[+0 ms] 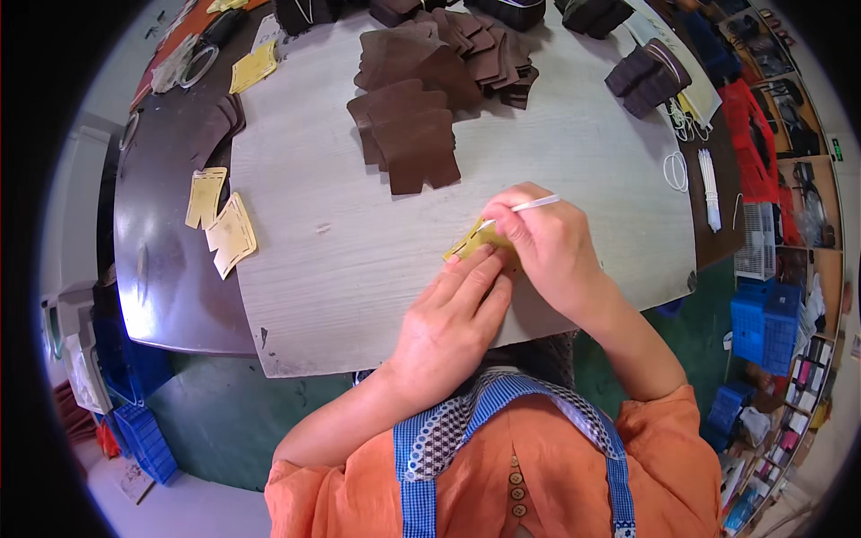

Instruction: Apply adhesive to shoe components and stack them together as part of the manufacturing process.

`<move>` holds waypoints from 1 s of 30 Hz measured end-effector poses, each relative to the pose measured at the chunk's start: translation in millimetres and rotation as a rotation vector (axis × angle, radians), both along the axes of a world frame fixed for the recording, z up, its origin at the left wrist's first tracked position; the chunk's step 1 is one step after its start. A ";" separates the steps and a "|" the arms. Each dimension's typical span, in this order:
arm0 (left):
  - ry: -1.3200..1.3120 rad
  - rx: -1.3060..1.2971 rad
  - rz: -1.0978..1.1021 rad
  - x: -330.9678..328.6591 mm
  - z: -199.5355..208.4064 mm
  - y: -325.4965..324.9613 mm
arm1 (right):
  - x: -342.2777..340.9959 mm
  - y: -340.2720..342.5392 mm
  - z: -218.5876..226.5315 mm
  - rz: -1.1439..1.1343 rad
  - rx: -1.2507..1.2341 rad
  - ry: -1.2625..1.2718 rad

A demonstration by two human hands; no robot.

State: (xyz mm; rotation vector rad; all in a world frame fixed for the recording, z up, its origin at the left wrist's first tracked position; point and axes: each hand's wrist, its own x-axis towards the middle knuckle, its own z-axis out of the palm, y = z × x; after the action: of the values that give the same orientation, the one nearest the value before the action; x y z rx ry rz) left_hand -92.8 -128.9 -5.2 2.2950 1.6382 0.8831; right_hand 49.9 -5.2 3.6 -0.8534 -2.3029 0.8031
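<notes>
Orange shirt (350,502) sat nearest, left hand (447,327) pressed yellow template (465,243), fingers outstretched; right hand's fingers (522,229) gripped white pen-like stick (540,203)

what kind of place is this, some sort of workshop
Probably a small workshop for cut goods, perhaps leather: dark brown cut pieces lie piled on a pale board, and the right hand holds a white pen-like stick at a yellow piece with dark marks.

Bright; glare on dark tabletop (170,300); fisheye edges curved, corners black.
</notes>
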 end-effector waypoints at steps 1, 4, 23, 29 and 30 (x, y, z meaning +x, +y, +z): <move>-0.003 0.002 -0.002 0.9 1.2 -0.1 | 3.6 -0.2 -2.2 -0.041 0.030 -0.004; 0.020 -0.046 0.030 2.3 3.4 -1.6 | 11.5 -3.4 0.2 -0.097 0.114 -0.040; -0.023 0.018 0.071 -7.5 1.3 3.5 | 31.0 -66.5 25.2 -0.166 -0.155 -0.046; -0.053 -0.041 0.082 -4.0 2.9 -0.2 | 34.8 -22.5 2.9 -0.267 0.042 -0.225; -0.042 -0.060 0.070 -5.3 3.7 0.2 | 34.5 -21.2 2.9 -0.266 0.044 -0.215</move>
State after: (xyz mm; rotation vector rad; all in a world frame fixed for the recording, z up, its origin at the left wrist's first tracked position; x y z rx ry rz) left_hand -98.1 -128.8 -1.5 2.1773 1.7123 0.8790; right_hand 84.5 -26.4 6.5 -1.2467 -2.3111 0.5662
